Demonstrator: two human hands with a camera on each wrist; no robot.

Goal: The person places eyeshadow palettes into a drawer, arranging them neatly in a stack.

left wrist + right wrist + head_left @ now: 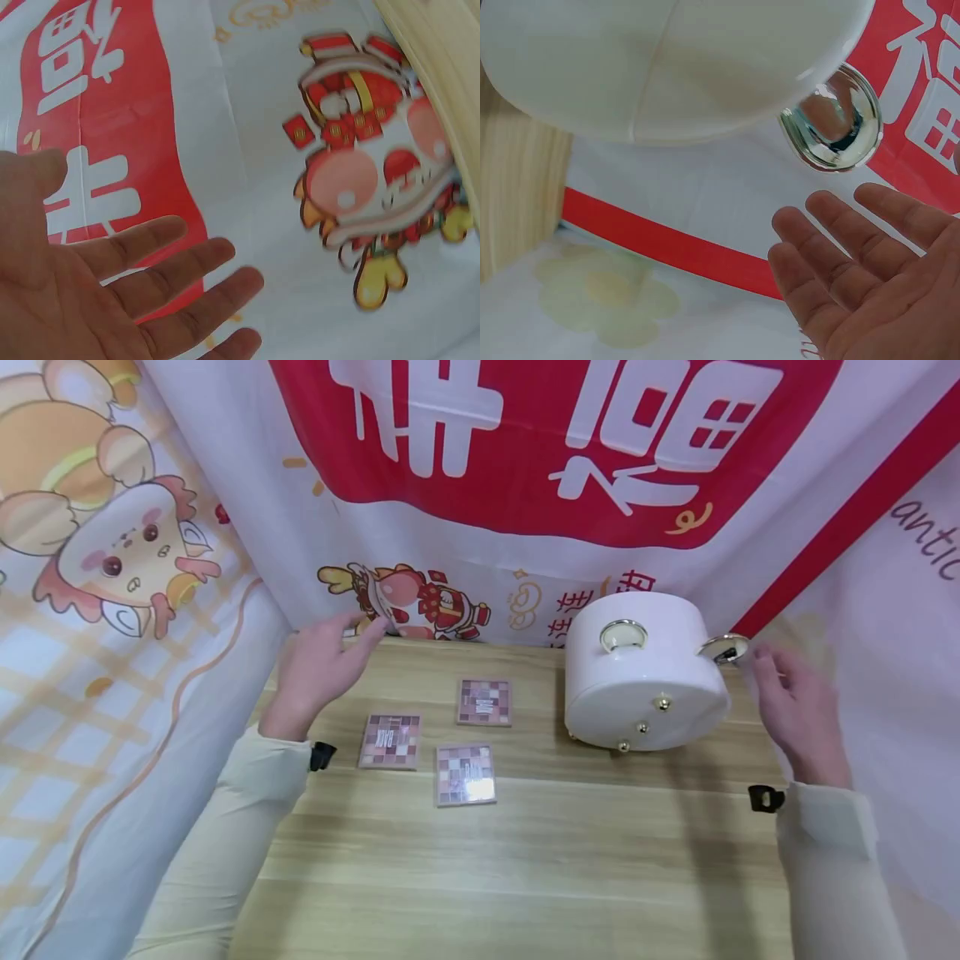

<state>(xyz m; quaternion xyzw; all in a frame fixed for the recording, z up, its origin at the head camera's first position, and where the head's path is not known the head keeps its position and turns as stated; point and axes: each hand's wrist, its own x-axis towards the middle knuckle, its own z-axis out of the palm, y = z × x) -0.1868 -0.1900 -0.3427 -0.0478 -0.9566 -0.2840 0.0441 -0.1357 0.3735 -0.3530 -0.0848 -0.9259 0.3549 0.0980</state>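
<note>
Head view: banner (540,452) cut by top edge, both sleeves (225,852) (832,877) by bottom. Fine print on 3 palettes (390,742) (484,702) (466,775) too small to read, glare whites out part of 1. Case (645,672) back hidden. Right wrist view: case clipped top and left, right grip (907,304) cut by edges, thumb mostly out. Left wrist view: left grip (90,300) cut left and bottom.

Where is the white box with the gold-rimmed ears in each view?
Head: the white box sits right of centre, on the wooden table.
Left wrist: not in the picture.
Right wrist: upper left, cut off by the top edge.
Shared landmark in all three: the red panel with white characters.
</note>
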